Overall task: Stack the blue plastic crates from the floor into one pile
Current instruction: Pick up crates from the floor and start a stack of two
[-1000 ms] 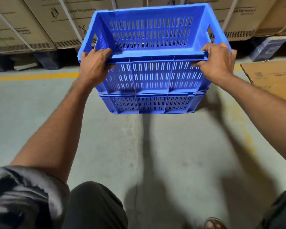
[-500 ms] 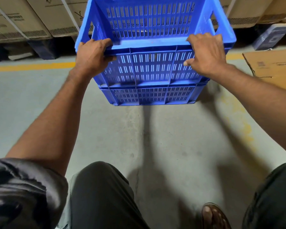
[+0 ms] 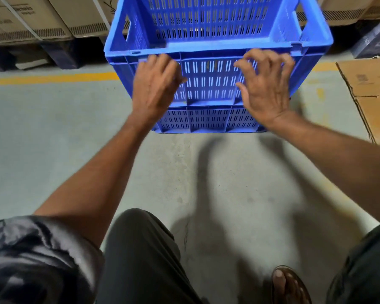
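At the far left, strapped cardboard boxes (image 3: 29,20) stand on dark pallets along the back wall, and a yellow line (image 3: 53,77) runs across the grey concrete floor (image 3: 42,139) in front of them. In the lower left corner a dark sleeve (image 3: 31,260) covers the person's upper arm, with a knee in dark trousers (image 3: 145,249) just beside it.

The left hand (image 3: 156,88) hovers in front of the near wall of the upper blue crate (image 3: 208,80), its fingers (image 3: 160,61) loosely curled and holding nothing; whether the fingertips touch the plastic cannot be told because of blur. The upper blue crate sits nested in the lower blue crate (image 3: 206,121), which rests on the floor at the middle of the view, so the two form one pile.

The right hand (image 3: 266,93) is also before the same wall, fingers (image 3: 270,60) spread and bent like claws, gripping nothing. Below it, a sandalled foot (image 3: 287,284) shows at the bottom edge. At the far right a flattened cardboard sheet (image 3: 369,88) lies on the floor, with a dark box (image 3: 373,40) behind it.
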Demonstrator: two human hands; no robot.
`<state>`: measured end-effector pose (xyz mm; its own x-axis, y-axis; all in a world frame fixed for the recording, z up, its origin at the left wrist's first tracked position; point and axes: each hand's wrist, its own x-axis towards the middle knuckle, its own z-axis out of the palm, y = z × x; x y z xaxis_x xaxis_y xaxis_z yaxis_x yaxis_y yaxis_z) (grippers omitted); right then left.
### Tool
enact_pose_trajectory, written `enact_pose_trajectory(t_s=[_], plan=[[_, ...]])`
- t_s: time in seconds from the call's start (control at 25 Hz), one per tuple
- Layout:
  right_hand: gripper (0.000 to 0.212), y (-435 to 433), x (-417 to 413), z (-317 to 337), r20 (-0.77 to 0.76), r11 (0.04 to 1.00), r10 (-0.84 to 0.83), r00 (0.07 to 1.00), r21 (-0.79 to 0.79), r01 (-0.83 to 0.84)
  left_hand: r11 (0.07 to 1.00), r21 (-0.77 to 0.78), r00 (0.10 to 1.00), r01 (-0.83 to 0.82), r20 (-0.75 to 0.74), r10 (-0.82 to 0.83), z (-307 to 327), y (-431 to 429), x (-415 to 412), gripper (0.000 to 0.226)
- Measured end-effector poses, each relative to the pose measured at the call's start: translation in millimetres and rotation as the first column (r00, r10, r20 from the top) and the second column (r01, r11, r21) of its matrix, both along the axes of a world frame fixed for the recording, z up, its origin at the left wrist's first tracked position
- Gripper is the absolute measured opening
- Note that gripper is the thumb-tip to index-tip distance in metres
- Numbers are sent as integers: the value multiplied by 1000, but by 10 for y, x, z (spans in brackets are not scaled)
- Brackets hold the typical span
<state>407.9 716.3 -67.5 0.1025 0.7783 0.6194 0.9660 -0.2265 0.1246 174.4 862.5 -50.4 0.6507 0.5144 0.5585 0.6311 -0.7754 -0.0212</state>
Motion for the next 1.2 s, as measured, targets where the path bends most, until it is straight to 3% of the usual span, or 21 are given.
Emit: enact_pose_trajectory(t_s=[0.08,0.12,0.16,0.2,0.24,0.28,0.32,0.36,0.64,0.84,1.0,1.08,1.2], plan=[[15,81,-189,-242,-83,996,88,993,-11,-89,952,-299,996,-69,27,80,-401,-229,135,32],[15,148,-249,-342,-172,990,102,980,-74,-117,865,-484,980,-136,60,188,-628,-306,192,32],[16,220,-293,-454,-252,979,89,964,-157,-132,725,-668,939,-167,116,323,-863,-356,251,34],[14,284,-318,-569,-286,960,65,956,-242,-138,526,-844,859,-101,193,474,-1070,-403,323,34],[10,342,-322,-700,-271,943,51,961,-304,-135,303,-951,736,70,254,628,-1246,-441,411,33],[8,385,-316,-800,-240,935,45,970,-332,-125,121,-959,604,256,256,755,-1368,-475,507,33],[7,429,-292,-886,-215,933,45,975,-339,-118,16,-912,496,410,237,835,-1443,-491,603,30],[8,468,-267,-953,-187,934,47,981,-340,-109,-26,-865,428,501,221,877,-1498,-486,681,27],[13,594,-194,-1177,54,961,84,995,-269,-66,109,-728,173,677,302,937,-1691,-326,916,9],[19,549,-192,-1215,169,981,131,977,-167,-103,175,-739,115,651,324,939,-1692,-338,938,11],[22,524,-163,-1273,161,983,154,975,-124,-135,266,-783,29,563,340,940,-1619,-491,1019,16],[21,532,-179,-1304,151,990,128,980,-75,-118,307,-801,42,514,381,924,-1561,-543,1093,22],[14,530,-217,-1325,73,993,121,990,-24,-119,267,-817,97,510,363,927,-1477,-527,1149,25]])
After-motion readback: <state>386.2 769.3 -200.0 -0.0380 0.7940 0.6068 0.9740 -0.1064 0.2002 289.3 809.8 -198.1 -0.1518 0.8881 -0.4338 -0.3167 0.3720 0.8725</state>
